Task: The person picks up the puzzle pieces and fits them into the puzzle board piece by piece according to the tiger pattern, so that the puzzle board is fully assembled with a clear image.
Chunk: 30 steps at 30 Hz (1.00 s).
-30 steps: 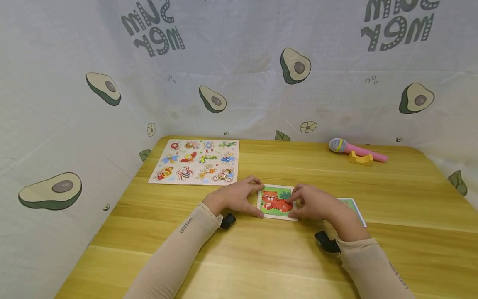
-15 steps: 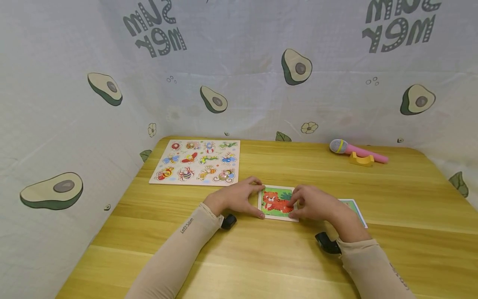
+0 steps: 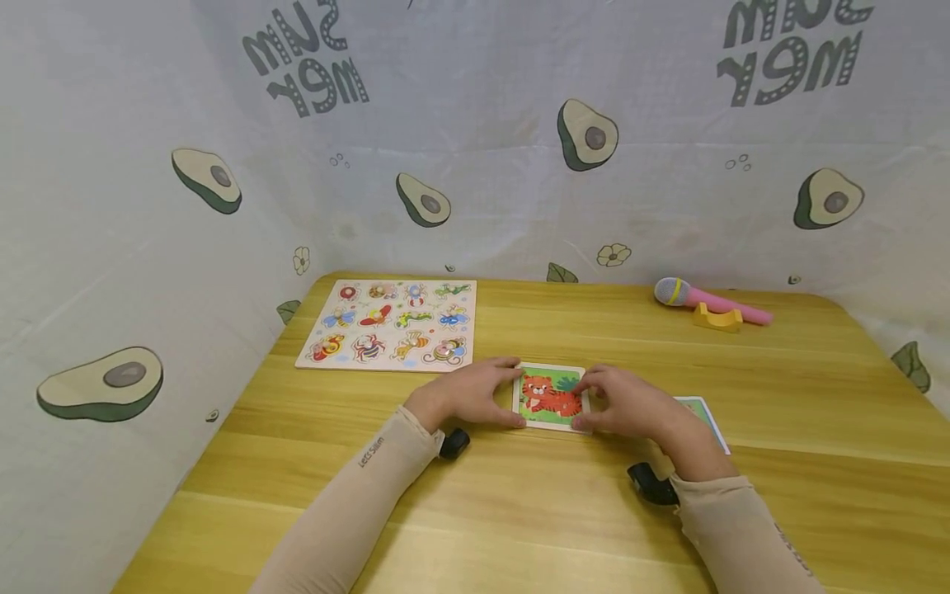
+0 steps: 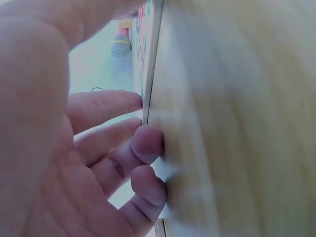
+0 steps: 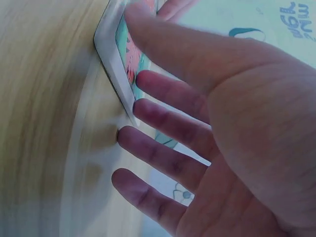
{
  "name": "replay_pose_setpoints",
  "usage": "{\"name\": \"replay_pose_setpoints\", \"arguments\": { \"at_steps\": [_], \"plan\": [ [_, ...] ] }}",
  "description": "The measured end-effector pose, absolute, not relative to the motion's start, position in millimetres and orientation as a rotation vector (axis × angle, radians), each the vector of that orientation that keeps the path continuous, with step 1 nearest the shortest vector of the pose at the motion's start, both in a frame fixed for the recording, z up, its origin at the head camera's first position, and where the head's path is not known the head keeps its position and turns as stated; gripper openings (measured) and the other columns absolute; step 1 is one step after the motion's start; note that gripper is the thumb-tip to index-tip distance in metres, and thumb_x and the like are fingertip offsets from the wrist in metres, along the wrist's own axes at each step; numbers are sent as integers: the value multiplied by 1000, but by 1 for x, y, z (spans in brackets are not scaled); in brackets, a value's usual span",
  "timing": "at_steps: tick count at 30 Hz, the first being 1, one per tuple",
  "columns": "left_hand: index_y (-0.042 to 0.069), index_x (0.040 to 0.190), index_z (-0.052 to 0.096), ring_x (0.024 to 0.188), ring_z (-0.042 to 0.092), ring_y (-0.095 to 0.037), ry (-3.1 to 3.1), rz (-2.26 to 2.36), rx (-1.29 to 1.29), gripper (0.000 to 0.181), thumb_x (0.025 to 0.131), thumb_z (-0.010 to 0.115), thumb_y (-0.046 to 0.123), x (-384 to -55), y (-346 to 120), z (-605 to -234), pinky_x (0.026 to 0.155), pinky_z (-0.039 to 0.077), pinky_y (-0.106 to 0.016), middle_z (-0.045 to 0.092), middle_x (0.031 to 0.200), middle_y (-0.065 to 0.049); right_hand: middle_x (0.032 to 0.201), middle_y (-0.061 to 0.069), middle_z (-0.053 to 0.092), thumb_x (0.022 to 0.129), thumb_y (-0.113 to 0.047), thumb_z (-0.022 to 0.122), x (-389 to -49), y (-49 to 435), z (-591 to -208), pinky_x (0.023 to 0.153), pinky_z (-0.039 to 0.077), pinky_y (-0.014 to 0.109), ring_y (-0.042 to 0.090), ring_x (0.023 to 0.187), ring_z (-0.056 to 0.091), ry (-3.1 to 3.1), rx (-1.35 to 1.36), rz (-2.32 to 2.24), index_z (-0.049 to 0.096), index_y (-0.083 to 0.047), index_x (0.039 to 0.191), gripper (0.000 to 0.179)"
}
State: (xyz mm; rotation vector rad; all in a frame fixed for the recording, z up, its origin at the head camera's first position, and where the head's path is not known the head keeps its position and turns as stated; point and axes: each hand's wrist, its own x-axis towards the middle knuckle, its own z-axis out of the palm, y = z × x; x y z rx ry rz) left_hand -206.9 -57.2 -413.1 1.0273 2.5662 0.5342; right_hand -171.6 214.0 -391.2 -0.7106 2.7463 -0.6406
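A small square tiger puzzle (image 3: 551, 402) in a pale wooden frame lies on the table between the two hands. My left hand (image 3: 475, 394) holds its left side, with the thumb at the near corner and the index finger at the far one. In the left wrist view, fingertips (image 4: 132, 101) meet the puzzle's edge while the other fingers bend near the table. My right hand (image 3: 623, 402) touches the right side, its thumb on the near right corner and its index finger over the picture. Its fingers (image 5: 158, 153) look fairly straight in the right wrist view.
An insect peg puzzle board (image 3: 393, 326) lies at the back left of the wooden table (image 3: 475, 511). A pink toy microphone (image 3: 720, 302) and a yellow arched block (image 3: 717, 318) are at the back right. The right forearm partly covers a picture card (image 3: 710, 421).
The tiger puzzle has shifted slightly away from the person, with both hands staying at its sides. The right fingertips have altered their place on it a little.
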Motion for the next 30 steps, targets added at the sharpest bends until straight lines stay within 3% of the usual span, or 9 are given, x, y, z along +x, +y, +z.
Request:
{"name": "replay_pose_setpoints", "arguments": {
  "at_steps": [3, 10, 30],
  "plan": [
    [12, 155, 40, 148, 25, -22, 2579, 513, 1025, 82, 91, 69, 53, -206, -57, -413, 116, 24, -34, 25, 164, -6, 122, 16, 63, 82, -38, 85, -172, 214, -394, 96, 46, 54, 32, 106, 59, 2762, -704, -640, 71, -2, 117, 52],
    [13, 154, 42, 146, 31, -27, 2618, 430, 1059, 72, 97, 64, 51, -205, -58, -412, 115, 28, -35, 27, 162, -11, 131, 23, 59, 86, -33, 82, -174, 214, -399, 103, 39, 59, 44, 124, 52, 2787, -704, -642, 67, 1, 123, 53],
    [13, 156, 39, 146, 31, -26, 2640, 355, 1064, 73, 97, 60, 52, -198, -56, -418, 114, 30, -36, 25, 163, -10, 135, 25, 55, 88, -29, 80, -168, 212, -402, 106, 35, 61, 47, 128, 47, 2781, -707, -620, 66, 3, 125, 50]
  ]
}}
